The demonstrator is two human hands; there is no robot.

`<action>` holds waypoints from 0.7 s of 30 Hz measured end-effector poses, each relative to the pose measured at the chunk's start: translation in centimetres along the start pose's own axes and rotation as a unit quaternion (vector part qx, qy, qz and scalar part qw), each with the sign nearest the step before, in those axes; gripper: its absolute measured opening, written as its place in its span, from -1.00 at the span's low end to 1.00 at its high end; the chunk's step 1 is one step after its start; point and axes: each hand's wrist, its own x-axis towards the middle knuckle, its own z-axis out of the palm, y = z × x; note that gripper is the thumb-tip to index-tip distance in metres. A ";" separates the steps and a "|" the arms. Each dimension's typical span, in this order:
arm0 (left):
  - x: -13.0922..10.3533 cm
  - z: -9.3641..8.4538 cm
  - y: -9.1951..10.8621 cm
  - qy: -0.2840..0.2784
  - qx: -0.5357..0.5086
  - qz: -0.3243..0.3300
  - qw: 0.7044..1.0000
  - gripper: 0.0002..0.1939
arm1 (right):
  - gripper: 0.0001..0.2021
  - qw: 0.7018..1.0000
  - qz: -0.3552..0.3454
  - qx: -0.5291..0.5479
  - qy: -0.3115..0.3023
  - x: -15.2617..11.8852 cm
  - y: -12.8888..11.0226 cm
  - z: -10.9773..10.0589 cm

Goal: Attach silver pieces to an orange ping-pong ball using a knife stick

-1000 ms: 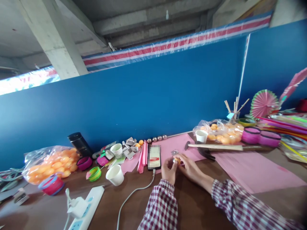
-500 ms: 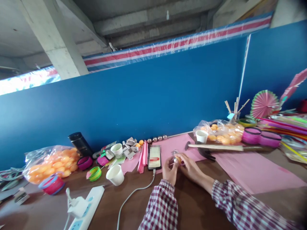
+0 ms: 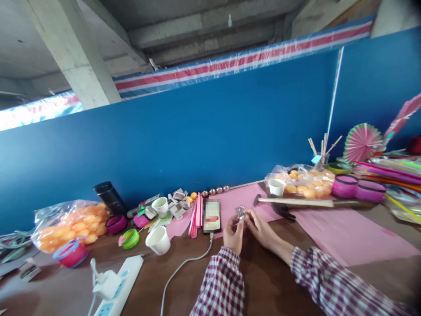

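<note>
My left hand (image 3: 233,236) and my right hand (image 3: 263,230) meet over the brown table, both closed. Between their fingertips is crumpled silver foil (image 3: 241,213) on a small ball, which the foil and fingers mostly hide. A phone (image 3: 212,217) with a charging cable (image 3: 184,262) lies just left of my left hand. Pink paper (image 3: 255,195) spreads behind my hands. Several shiny silver balls (image 3: 219,190) sit in a row at the back, beside an orange ball (image 3: 194,195) and folded pink strips (image 3: 196,215).
A hammer (image 3: 296,202) lies to the right, near a white cup (image 3: 276,187) and a bag of orange balls (image 3: 309,183). Another bag of balls (image 3: 79,224), paper cups (image 3: 158,240) and a power strip (image 3: 122,283) are on the left. A blue partition (image 3: 210,140) stands behind.
The orange ball that showed between my fingers is now mostly hidden, and more silver foil stands up above my fingertips. My hands have shifted only slightly.
</note>
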 end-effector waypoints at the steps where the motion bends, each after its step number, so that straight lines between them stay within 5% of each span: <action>1: -0.1 0.0 0.2 -0.004 0.025 0.018 1.000 -0.55 | -0.70 1.000 0.002 0.000 -0.004 0.0 0.1 0.0; 8: -0.5 0.0 0.9 -0.008 0.145 0.073 0.987 -0.59 | -0.63 1.000 0.019 0.008 -0.018 0.1 0.4 0.2; 21: 0.1 -0.3 -0.1 0.061 0.067 0.030 0.995 -0.64 | -0.59 1.000 0.002 -0.006 -0.015 -0.2 -1.1 -0.1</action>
